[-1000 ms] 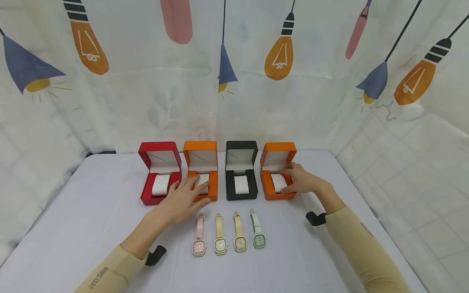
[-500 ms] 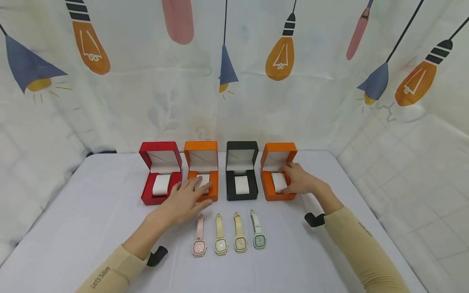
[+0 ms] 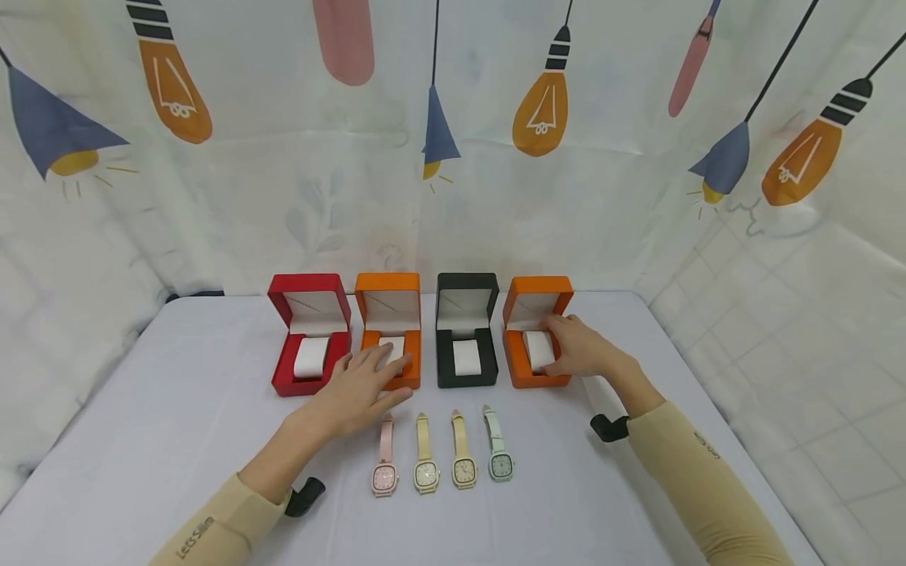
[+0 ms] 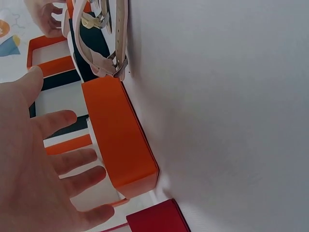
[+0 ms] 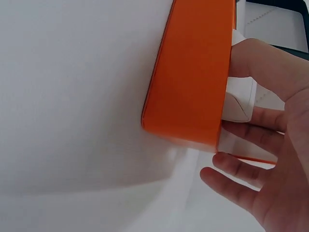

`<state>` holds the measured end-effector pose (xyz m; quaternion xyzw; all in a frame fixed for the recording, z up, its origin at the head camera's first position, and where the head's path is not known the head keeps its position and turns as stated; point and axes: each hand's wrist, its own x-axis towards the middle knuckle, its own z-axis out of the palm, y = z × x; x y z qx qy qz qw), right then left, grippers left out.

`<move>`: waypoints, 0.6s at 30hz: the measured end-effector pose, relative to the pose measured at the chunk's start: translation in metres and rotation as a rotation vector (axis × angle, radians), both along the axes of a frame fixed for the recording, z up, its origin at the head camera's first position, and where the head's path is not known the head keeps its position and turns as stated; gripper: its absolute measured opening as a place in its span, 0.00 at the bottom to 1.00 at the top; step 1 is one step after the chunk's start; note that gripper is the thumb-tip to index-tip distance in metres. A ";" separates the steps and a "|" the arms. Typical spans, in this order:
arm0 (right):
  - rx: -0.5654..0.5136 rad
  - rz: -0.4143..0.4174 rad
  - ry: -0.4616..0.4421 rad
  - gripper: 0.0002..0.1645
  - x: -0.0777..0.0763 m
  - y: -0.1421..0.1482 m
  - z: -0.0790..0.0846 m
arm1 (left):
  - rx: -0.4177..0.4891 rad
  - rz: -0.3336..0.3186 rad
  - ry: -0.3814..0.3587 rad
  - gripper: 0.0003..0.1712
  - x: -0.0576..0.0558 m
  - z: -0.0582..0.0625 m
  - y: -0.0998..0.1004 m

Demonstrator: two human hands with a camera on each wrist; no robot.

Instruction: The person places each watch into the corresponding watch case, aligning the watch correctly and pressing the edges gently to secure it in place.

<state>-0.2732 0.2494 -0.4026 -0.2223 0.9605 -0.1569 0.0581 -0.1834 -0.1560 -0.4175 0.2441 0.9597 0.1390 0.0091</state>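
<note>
My right hand (image 3: 582,347) reaches into the right-hand orange watch box (image 3: 519,363) and pinches its white cushion (image 3: 539,350). In the right wrist view, thumb and fingers lie on either side of that cushion (image 5: 239,99), and the two lower fingers stick out past the box. My left hand (image 3: 347,395), fingers spread, hovers over the other orange box (image 3: 413,365), partly covering its white cushion (image 3: 392,347). In front lie a pink watch (image 3: 385,476), two pale yellow watches (image 3: 426,474) (image 3: 464,470) and a mint green watch (image 3: 501,464).
A red watch box (image 3: 286,368) stands at the left of the row, a dark box (image 3: 444,363) between the orange ones. All lids are up, with white cushions inside. A white cloth covers the table (image 3: 177,409); a printed curtain (image 3: 283,196) hangs behind.
My right fingers have shifted slightly on the cushion, which sits a little higher and more tilted in its box. The left hand has drifted slightly right; boxes and watches stay put.
</note>
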 end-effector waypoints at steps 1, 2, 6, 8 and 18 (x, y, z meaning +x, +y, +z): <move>0.000 -0.003 0.005 0.40 0.000 0.000 0.000 | -0.003 -0.001 0.001 0.38 0.000 0.000 0.000; -0.001 -0.008 0.010 0.40 0.000 0.000 -0.001 | -0.006 -0.002 0.002 0.38 0.001 0.000 0.000; 0.002 -0.009 0.044 0.41 0.001 0.001 -0.004 | -0.008 -0.009 0.004 0.37 0.003 0.001 0.002; 0.003 -0.008 0.063 0.41 0.003 0.001 -0.005 | -0.008 -0.016 0.008 0.37 0.004 0.001 0.003; -0.031 -0.033 0.119 0.41 0.011 -0.004 -0.007 | 0.010 -0.066 0.034 0.38 0.009 0.003 0.014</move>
